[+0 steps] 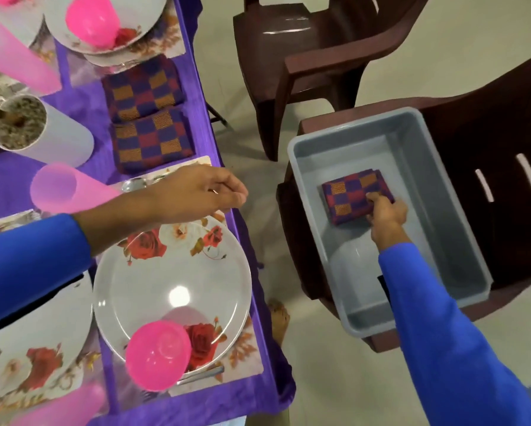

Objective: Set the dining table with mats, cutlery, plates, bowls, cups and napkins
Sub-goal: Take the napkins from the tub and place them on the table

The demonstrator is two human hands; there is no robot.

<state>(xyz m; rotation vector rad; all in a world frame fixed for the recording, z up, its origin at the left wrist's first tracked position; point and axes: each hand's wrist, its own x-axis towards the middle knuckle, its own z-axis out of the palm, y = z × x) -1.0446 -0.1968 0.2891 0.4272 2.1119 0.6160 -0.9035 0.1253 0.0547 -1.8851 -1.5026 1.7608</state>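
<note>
one right hand (386, 210) grips a folded checkered cloth napkin (354, 195) in a smooth grey tub (411, 167).

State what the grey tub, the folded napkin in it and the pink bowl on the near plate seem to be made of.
Grey tub: moulded plastic, smooth with a dull sheen. Folded napkin: woven cloth, checked weave visible. Pink bowl: probably glossy, slightly translucent plastic.
</note>
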